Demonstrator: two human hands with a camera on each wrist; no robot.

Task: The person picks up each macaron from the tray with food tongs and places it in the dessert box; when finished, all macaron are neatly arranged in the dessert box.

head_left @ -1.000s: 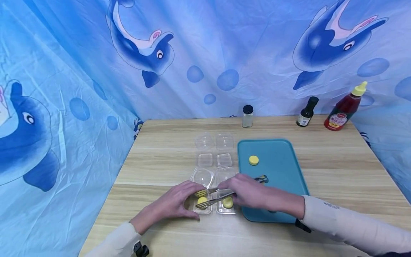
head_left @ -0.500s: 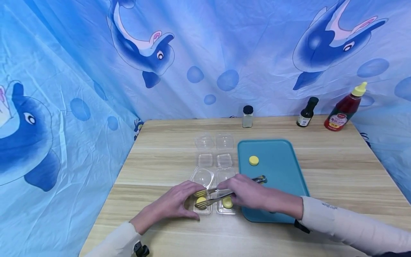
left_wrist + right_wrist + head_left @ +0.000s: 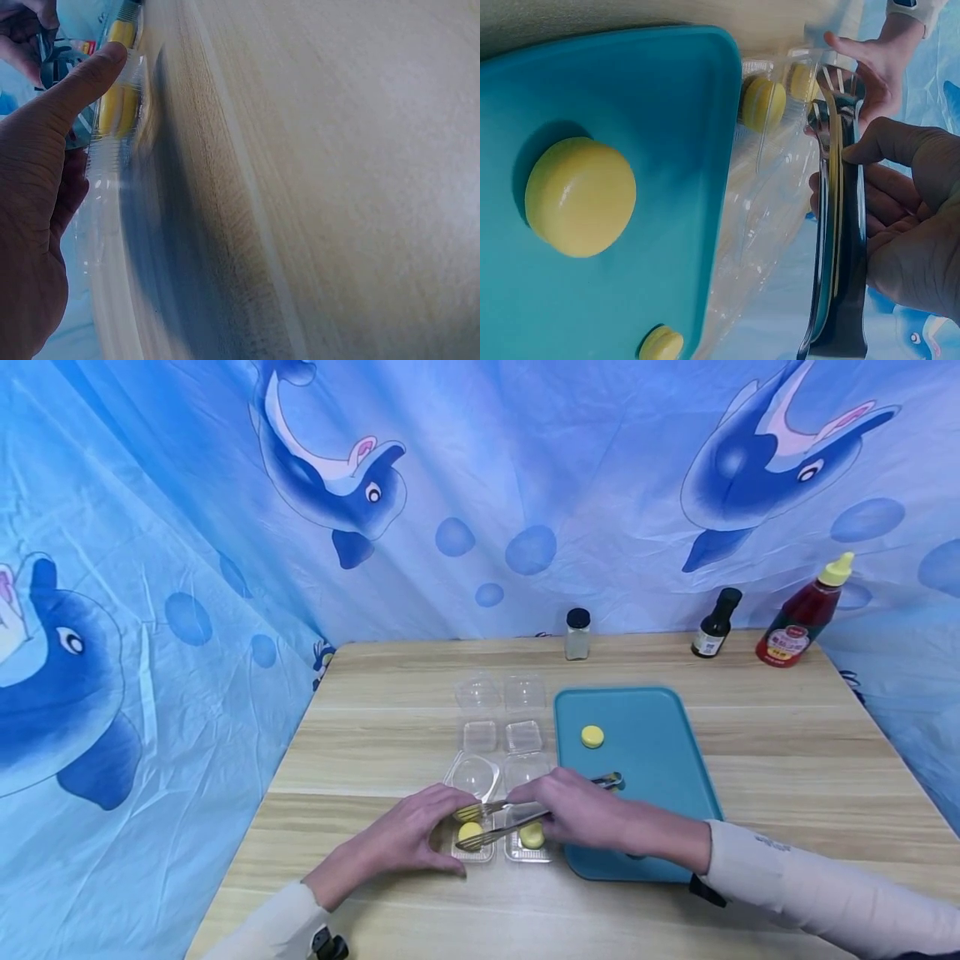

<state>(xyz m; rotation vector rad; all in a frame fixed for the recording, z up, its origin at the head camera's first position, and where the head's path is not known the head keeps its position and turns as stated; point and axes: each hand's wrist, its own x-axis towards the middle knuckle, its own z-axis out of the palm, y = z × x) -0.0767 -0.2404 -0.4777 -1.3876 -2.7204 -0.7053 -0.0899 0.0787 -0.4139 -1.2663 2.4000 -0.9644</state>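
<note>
My right hand (image 3: 581, 806) grips metal tongs (image 3: 847, 225) around their arms. The slotted ends spread either side of a yellow macaron (image 3: 470, 833) in a clear plastic box (image 3: 480, 857). Another macaron (image 3: 531, 835) sits in the clear box beside it (image 3: 528, 857). At the left box, my left hand (image 3: 408, 831) curves loosely, fingers along the far side and thumb low at the near side. In the left wrist view its thumb (image 3: 90, 82) overlaps the box edge. On the blue tray (image 3: 645, 710) lie a macaron (image 3: 592, 737) and another (image 3: 581, 196), which my right arm hides in the head view.
Clear domed lids (image 3: 474, 774) stand open behind the two boxes. Further back are more clear boxes (image 3: 480, 735) with raised lids. A black-capped jar (image 3: 577, 635), a small dark bottle (image 3: 716, 625) and a red sauce bottle (image 3: 802, 620) line the back edge.
The tongs' ends shift slightly around the left macaron. Both hands stay nearly in place, and the head view tilts a little.
</note>
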